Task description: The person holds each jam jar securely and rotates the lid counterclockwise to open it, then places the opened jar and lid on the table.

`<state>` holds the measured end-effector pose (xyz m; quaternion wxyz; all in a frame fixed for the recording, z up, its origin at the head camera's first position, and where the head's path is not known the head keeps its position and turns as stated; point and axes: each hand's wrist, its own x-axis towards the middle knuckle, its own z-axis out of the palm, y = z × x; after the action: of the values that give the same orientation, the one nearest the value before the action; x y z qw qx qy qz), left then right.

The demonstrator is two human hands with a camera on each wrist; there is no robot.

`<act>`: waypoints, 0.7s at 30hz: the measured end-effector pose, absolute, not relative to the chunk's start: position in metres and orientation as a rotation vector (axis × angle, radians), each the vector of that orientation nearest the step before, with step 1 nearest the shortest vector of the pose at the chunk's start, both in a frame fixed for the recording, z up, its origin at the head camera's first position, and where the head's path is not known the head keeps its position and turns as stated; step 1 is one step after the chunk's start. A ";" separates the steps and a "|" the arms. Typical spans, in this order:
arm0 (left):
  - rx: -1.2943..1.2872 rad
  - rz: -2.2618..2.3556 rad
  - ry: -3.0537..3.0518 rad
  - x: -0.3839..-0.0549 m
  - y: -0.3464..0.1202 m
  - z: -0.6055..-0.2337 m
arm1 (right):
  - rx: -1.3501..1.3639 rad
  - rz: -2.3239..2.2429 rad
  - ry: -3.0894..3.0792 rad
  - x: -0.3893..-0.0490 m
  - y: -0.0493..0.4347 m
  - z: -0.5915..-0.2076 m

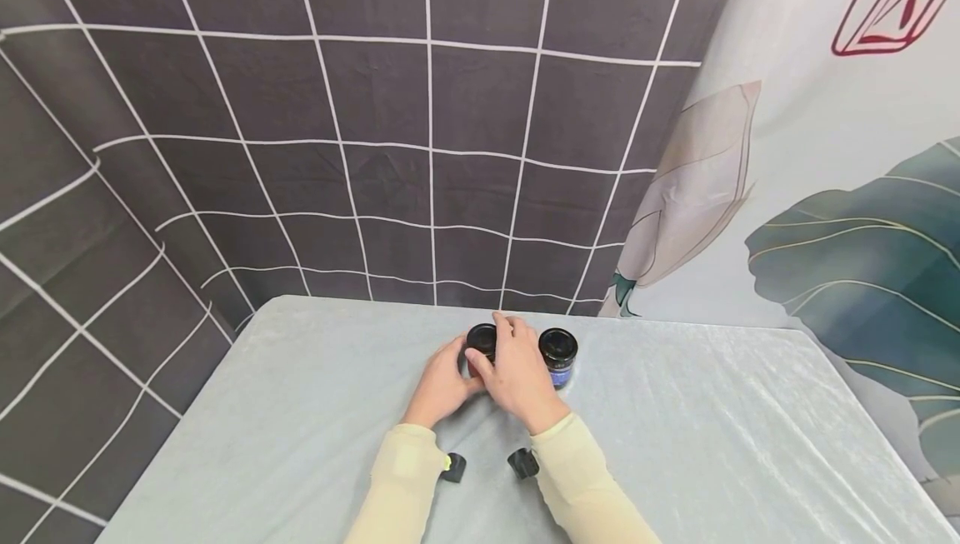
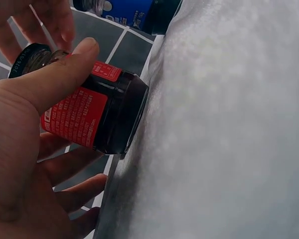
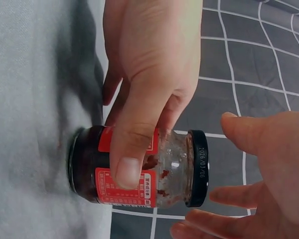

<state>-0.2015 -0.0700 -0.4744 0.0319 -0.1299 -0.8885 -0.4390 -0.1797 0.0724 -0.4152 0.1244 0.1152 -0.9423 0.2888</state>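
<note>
A glass jar (image 3: 148,189) with a red label and a black lid (image 3: 197,168) stands on the cloth-covered table. My left hand (image 2: 50,114) grips its side, the thumb lying across the label and the fingers behind. Dark contents fill its lower part; reddish bits cling to the clear glass under the lid. My right hand (image 3: 274,169) is held just off the lid, its thumb and fingers spread apart around nothing. In the head view, the right hand (image 1: 517,369) partly covers this jar. A second black-lidded jar with a blue label (image 1: 560,377) stands just right of that hand.
Pale grey cloth covers the table (image 1: 712,411). Behind it hangs a dark curtain (image 1: 375,186) with a white grid, and a leaf-patterned curtain (image 1: 825,261) hangs at the right. Black wrist devices (image 1: 453,467) show under both sleeves.
</note>
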 end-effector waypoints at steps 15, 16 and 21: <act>-0.417 -1.283 -2.723 -0.204 -0.066 -0.475 | 0.316 0.829 -2.719 -0.181 0.068 -0.417; -0.413 -1.285 -2.722 -0.204 -0.066 -0.474 | 0.312 0.832 -2.719 -0.181 0.068 -0.417; -0.401 -1.267 -2.706 -0.203 -0.064 -0.473 | 0.296 0.822 -2.730 -0.181 0.067 -0.418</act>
<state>-0.2034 -0.0644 -0.4730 0.0635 -0.1328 -0.8958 -0.4195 -0.1806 0.0669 -0.4183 0.1369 0.1022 -0.9434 0.2841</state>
